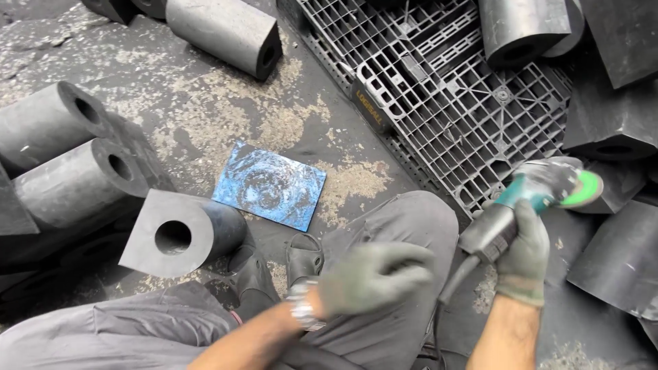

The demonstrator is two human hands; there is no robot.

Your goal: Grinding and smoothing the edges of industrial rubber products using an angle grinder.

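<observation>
A: Two gloved hands are working here; what is the right hand (524, 257) doing?

B: It is clamping round the angle grinder (531, 199), whose green disc is pointing away beyond the knuckles. Looking heavy and rigid, it is best gripped by its dark body.

A: And the left hand (373, 274)?

B: It is hovering loosely curled, holding nothing, over the knee (418, 219)

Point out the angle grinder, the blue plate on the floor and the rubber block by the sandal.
angle grinder (510, 216): head view, on its dark body.
blue plate (269, 185): head view, on its middle.
rubber block (179, 233): head view, on its flat holed face.
</observation>
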